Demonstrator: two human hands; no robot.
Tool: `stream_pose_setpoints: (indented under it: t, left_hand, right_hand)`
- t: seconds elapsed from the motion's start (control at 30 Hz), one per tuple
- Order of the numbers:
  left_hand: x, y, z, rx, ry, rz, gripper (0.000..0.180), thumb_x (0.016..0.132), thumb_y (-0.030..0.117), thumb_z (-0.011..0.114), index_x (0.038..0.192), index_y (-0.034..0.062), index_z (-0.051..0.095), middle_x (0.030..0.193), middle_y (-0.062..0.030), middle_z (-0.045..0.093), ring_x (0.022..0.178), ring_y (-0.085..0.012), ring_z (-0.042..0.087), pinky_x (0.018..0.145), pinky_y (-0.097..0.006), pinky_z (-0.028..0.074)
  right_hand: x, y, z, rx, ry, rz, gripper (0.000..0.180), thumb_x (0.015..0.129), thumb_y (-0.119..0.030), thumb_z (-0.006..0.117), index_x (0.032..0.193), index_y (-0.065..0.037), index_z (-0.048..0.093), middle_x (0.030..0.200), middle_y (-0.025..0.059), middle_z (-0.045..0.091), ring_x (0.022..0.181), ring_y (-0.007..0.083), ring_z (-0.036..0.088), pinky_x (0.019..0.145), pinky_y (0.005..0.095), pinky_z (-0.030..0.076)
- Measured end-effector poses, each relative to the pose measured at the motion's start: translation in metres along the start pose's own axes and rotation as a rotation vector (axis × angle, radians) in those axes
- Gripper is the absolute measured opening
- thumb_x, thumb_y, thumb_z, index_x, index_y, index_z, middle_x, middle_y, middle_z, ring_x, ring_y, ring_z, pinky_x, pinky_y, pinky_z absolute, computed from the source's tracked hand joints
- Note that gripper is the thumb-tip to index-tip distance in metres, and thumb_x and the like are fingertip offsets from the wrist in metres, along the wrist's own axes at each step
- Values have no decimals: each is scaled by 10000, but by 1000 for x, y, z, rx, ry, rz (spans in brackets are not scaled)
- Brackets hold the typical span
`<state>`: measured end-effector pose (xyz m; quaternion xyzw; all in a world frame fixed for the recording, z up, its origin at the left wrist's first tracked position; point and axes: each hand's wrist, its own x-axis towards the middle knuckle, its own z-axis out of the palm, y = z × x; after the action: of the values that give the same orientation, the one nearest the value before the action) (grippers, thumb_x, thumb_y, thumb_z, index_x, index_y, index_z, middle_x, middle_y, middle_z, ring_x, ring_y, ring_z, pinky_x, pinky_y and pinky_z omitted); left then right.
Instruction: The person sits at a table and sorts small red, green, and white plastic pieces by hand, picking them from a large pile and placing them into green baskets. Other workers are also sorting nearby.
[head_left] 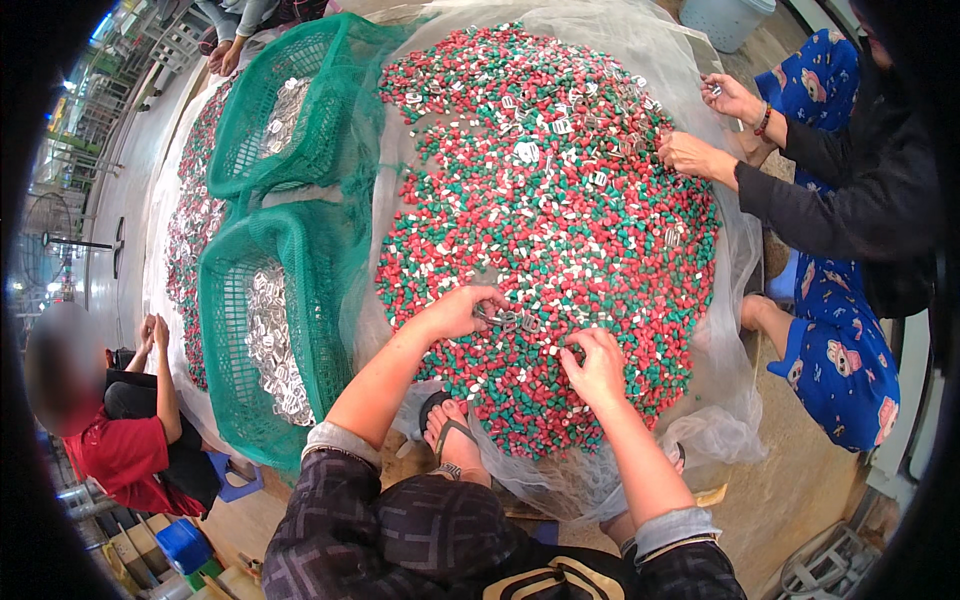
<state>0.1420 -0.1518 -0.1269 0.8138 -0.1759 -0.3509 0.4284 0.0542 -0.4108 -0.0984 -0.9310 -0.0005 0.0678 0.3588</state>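
My left hand (462, 312) is closed around a few small metal buckles (512, 320), which stick out past its fingertips over the pile. To its right, my right hand (597, 368) is bent in a pinch just above the pile; whatever sits between thumb and forefinger is too small to tell. Beneath both hands spreads a wide heap of red, green and white pebble-like pieces (560, 240). Loose flat metal buckles (526, 152) lie scattered among them, mostly toward the far side.
On the left stand two baskets lined with green netting (300, 260), each holding metal buckles (275, 345). White mesh cloth (735, 340) lies under the heap. A co-worker's hands (700, 155) reach in from the right. Another person in red (125, 465) sits at left; more hands (228, 55) show beyond.
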Motion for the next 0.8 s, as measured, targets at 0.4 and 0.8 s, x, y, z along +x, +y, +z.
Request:
stream_pose_setpoints:
  t: [0.4, 0.8]
  left_hand:
    - [3, 1, 7, -2, 203, 118, 553, 652, -71, 643, 1176, 64, 531, 969, -91, 606, 989, -203, 579, 851, -319, 469]
    - [6, -9, 16, -179, 226, -100, 532, 640, -34, 658, 1145, 99, 559, 935, -69, 608, 856, -184, 608, 768, -315, 487]
  right_hand:
    - [-1, -4, 7, 166, -11, 46, 144, 728, -141, 648, 841, -51, 648, 837, 83, 569, 801, 250, 572, 762, 361, 455]
    - [0, -15, 11, 331, -98, 139, 153, 746, -128, 659, 869, -37, 655, 788, 66, 577, 553, 128, 537, 547, 267, 454]
